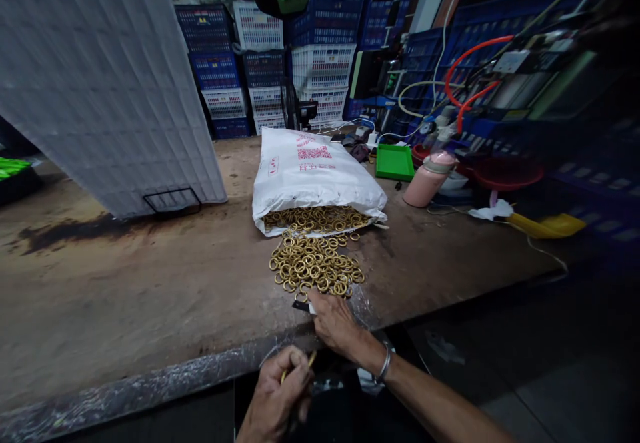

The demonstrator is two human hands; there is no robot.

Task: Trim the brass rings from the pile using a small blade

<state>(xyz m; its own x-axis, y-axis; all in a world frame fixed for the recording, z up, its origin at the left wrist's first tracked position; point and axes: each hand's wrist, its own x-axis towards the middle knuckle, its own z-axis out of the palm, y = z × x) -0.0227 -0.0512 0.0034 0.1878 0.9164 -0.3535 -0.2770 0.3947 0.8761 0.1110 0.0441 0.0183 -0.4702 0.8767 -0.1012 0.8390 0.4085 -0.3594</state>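
Note:
My left hand (281, 390) is closed in front of the table edge, with a thin brass-coloured ring (313, 358) pinched between thumb and fingers. My right hand (336, 320) reaches over the table edge, fingers curled, its fingertips at the near side of a pile of brass-coloured rings (315, 266). From under those fingers a small flat black-and-white tool (301, 306) sticks out to the left; its exact kind is unclear. Behind the pile lies a white woven sack (315, 176) with red print, its mouth toward me and full of the same rings.
A tall pale ribbed panel (115, 90) stands on the table (150, 283) at left. To the right are a green tray (395, 162), a pink bottle (429, 180) and a yellow object (547, 225). Stacked crates (323, 64) and a small fan (295, 106) stand behind.

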